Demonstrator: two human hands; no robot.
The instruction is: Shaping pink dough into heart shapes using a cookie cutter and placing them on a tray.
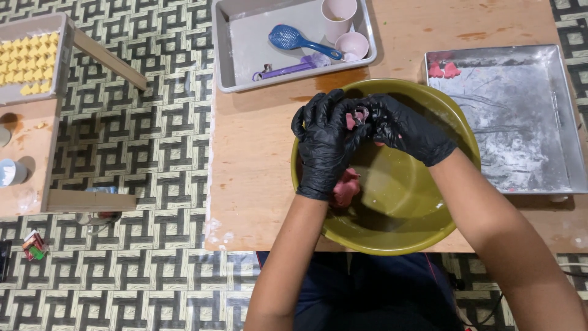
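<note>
Black gloves cover both hands, which meet over the far rim of an olive-green bowl [422, 227] on a light wooden table [257, 171]. The left hand [323, 144] is curled, its fingers [318, 107] bent over toward the right hand [398, 125]. Between the two sets of fingertips sits a small piece of pink dough [351, 120], pressed against what looks like a small metal cutter [360, 114]; only a sliver of each shows, because the gloves wrap close around them. Both hands are closed tight on that little piece, the right fingers [375, 113] pinching it from the right and the left fingers cupping it from the left and above.

Down in the bowl, beneath the left wrist, lies a bigger lump of pink dough [345, 187], resting against the left inner wall, untouched by either hand. The bowl's floor looks wet and shiny.

To the right of the bowl is a square metal tray [520, 153] dusted with flour, with two small pink shapes [443, 70] in its far left corner. On the far side of the table sits a grey tray [257, 55] holding a blue spoon [294, 39], a purple tool [288, 68] and two pale pink cups [343, 27]. Far left, across a patterned floor mat [141, 135], a box of yellow pieces [27, 61] stands on another low table [27, 153].
</note>
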